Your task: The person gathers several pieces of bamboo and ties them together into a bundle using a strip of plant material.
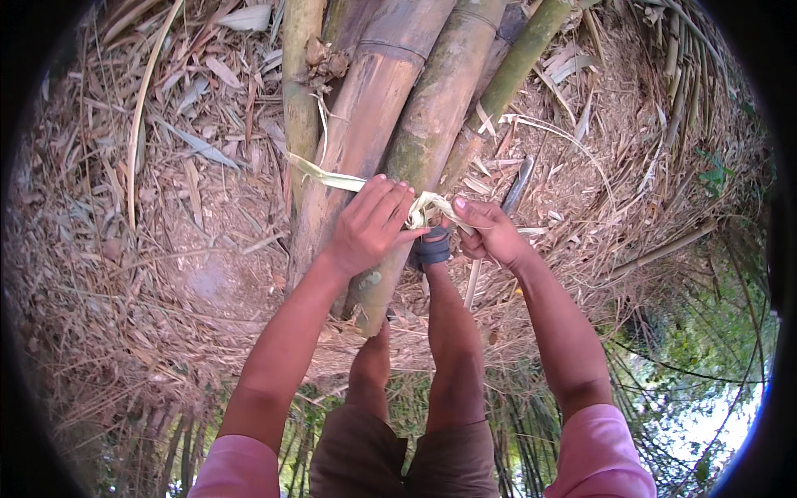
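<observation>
Hands at a bundle of bamboo poles [390, 141] lying on dry leaf litter [166, 249]: left hand [365, 228] closed over a pale green strip [332, 178] that runs across the poles, right hand [490, 232] pinching the strip's other end, the knot [425, 207] between them (a sandalled foot [432, 247] braces just below). Step in hand, by my judgement, is tying the poles together; cinching would call for both ends drawn apart while the foot holds. Containers: none in view.
</observation>
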